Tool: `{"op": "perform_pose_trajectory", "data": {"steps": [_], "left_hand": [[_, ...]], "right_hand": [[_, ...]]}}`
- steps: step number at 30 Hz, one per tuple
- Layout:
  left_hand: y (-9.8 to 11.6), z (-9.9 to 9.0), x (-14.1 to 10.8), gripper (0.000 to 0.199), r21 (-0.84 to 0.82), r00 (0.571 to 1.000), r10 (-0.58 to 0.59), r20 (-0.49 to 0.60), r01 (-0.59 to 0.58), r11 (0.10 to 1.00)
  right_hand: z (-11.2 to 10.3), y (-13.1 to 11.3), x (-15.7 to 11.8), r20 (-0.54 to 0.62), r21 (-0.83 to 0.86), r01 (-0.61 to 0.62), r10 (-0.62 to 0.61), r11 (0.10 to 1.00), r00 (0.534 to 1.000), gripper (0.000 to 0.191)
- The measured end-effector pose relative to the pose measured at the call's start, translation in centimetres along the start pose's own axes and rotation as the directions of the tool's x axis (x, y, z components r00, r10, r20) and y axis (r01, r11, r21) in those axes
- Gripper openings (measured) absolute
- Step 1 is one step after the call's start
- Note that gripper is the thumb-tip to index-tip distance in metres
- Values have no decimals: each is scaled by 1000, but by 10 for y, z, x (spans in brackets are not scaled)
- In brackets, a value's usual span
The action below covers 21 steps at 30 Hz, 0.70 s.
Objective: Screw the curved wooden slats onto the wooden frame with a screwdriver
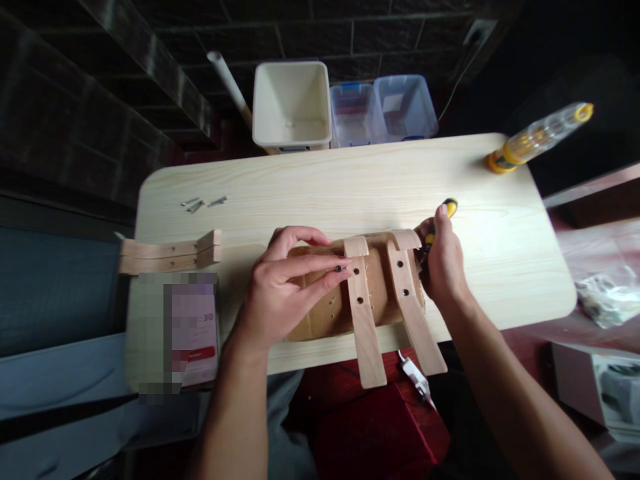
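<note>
My left hand (pixel 285 287) pinches a small dark-headed screw (pixel 340 269) just left of the upper hole in a curved wooden piece (pixel 367 340). A second curved wooden piece (pixel 420 327) lies to its right, also with two dark holes. Both rest across a brown cardboard block (pixel 325 313), their lower ends reaching past the table's front edge. My right hand (pixel 445 260) is closed around a yellow and black screwdriver (pixel 451 207) at the block's right end. Its tip is hidden.
Several loose screws (pixel 195 204) lie on the table (pixel 300 183) at the back left. Two joined wooden pieces (pixel 170 250) and a pink box (pixel 200 327) are at the left. A clear yellow-capped tube (pixel 540 140) stands back right. Bins (pixel 293 100) sit behind the table.
</note>
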<state>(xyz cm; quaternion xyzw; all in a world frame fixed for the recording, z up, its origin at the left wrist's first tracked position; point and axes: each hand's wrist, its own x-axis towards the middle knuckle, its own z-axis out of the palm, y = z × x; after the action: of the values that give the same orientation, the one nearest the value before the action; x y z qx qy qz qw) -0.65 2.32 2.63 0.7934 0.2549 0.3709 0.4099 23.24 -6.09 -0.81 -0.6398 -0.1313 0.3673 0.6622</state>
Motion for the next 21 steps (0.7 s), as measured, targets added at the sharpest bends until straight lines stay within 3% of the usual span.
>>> {"op": "perform_pose_trajectory", "data": {"steps": [7, 13, 21], "left_hand": [[5, -4, 3, 18, 24, 998, 0, 61, -1, 1000], [6, -3, 6, 15, 154, 980, 16, 197, -48, 987], [2, -2, 6, 20, 218, 980, 11, 198, -55, 975]], "right_hand": [[0, -1, -1, -39, 13, -60, 60, 998, 997, 59], [1, -1, -2, -42, 3, -75, 75, 997, 996, 58], [1, -3, -4, -51, -20, -80, 79, 997, 996, 58]]}}
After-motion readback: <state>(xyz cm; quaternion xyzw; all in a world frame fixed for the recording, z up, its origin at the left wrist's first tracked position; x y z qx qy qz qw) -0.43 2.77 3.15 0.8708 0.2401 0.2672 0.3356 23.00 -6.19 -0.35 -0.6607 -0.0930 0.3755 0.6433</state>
